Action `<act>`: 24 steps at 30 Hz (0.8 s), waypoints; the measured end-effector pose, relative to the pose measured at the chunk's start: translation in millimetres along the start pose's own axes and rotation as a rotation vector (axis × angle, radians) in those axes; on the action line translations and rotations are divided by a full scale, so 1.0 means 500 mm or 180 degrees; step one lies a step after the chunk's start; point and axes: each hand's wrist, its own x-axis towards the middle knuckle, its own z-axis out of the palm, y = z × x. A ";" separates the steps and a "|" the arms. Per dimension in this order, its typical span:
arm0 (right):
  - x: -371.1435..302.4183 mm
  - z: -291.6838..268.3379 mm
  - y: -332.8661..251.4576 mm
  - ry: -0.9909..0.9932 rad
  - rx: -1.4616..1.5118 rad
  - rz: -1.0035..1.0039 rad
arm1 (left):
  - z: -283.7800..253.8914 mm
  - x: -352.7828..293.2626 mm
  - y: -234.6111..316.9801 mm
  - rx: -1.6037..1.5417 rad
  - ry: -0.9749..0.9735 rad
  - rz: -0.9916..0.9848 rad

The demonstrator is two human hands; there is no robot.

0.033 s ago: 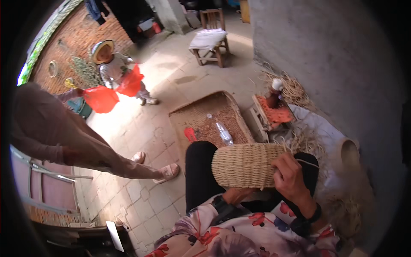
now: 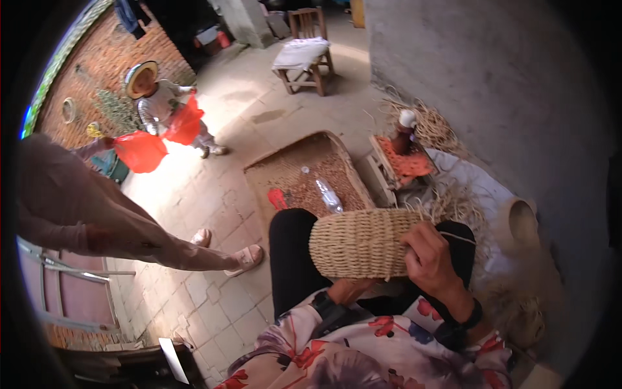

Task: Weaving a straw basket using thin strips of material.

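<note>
A tan basket (image 2: 357,245), woven from twisted straw-like cord, rests over my lap between my dark-trousered knees. My right hand (image 2: 431,259) is closed at its right end, with curled fingers pressed on the weave. A pale strand (image 2: 459,236) runs out beyond that hand over my right knee. My left hand (image 2: 353,290) reaches in under the near edge of the basket. Its fingers are hidden by the weave, so their pose does not show.
Beyond my knees lies a shallow woven tray (image 2: 259,175) holding reddish bits and a clear bottle (image 2: 329,196). A small wooden stool (image 2: 382,162) bears a brown bottle (image 2: 403,139). Loose straw (image 2: 460,201) lies right. Two people (image 2: 116,220) (image 2: 159,107) are left, with red bags (image 2: 141,152).
The whole view has shifted slightly, so things appear a little farther left. Both hands keep their places at the basket.
</note>
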 end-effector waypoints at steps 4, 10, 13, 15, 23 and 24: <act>-0.009 -0.001 0.023 -0.0129 -0.0014 0.0111 | -0.049 0.006 0.035 0.1927 0.0441 0.0563; -0.021 -0.014 0.022 0.0016 0.0139 0.0098 | -0.011 -0.006 -0.012 0.3180 0.0521 0.0794; -0.022 -0.022 0.025 0.0040 0.0238 0.0212 | -0.021 0.002 0.003 0.2786 0.0681 0.0759; -0.021 -0.024 0.026 0.0046 0.0185 0.0156 | -0.039 0.009 0.022 0.2535 0.0795 0.0739; 0.016 -0.050 0.014 -0.0560 -0.0164 -0.0101 | -0.077 -0.006 0.062 0.2672 -0.0038 0.0460; 0.013 -0.048 0.025 -0.0592 -0.0217 -0.0078 | -0.118 0.018 0.102 0.1978 -0.0458 0.0026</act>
